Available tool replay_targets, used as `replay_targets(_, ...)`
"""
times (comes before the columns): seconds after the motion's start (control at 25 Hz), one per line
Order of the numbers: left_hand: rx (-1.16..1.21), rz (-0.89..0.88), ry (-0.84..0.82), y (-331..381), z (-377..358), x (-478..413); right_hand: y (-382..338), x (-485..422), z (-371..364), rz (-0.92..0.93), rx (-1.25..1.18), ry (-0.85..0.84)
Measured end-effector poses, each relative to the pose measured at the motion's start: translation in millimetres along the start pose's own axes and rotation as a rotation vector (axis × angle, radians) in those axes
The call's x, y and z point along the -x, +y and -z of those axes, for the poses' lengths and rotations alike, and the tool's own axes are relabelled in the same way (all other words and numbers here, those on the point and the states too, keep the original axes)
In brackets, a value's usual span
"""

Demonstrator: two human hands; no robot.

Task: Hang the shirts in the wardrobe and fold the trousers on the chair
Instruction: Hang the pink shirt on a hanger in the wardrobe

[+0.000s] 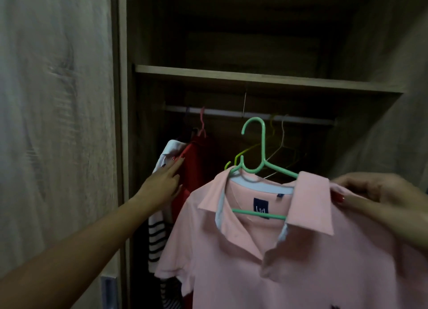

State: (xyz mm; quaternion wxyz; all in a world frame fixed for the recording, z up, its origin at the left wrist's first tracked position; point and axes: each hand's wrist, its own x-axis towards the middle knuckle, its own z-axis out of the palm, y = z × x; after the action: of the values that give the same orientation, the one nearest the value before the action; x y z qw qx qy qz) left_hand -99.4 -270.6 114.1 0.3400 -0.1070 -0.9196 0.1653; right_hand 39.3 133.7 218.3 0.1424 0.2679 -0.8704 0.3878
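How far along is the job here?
Done: a red shirt and a striped shirt hang on the rail. In hand: the right hand holds the pink polo on its green hanger, hook off the rail; the left hand touches the red shirt. Left: hooking it; trousers not in view.

One head-worn wide-angle view, person standing right at the open wardrobe [126, 123], facing straight into it, roughly level with the hanging rail [220, 111] and the shelf [231, 73] above. Very near: pink polo shirt [254, 262] fills lower right, left hand [162, 181] comes in from lower left, right hand [375, 193] at the right edge. Door panel [58, 123] fills the left, bowed by the lens.
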Motion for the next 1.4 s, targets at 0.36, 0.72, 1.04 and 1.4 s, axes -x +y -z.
replay_targets(0.36, -0.088, -0.081, -0.188, -18.4, -11.4, 38.5, -42.2, -33.2, -93.4, 0.018, 0.256, 0.367)
replay_targets(0.72, -0.022, 0.157, 0.327, -42.3, 59.3, 57.6, -64.1, -150.4, -147.6, -0.123, 0.321, 0.569)
replay_targets(1.04, -0.01, 0.247, 0.323, -82.0, 15.8, 83.0, -37.3, -202.5, -207.1, -0.206, 0.177, 0.53)
replay_targets(1.4, -0.016, 0.243, 0.389, -86.2, 2.7, 82.1, 13.0, -207.6, -255.1, -0.156, 0.416, 0.47)
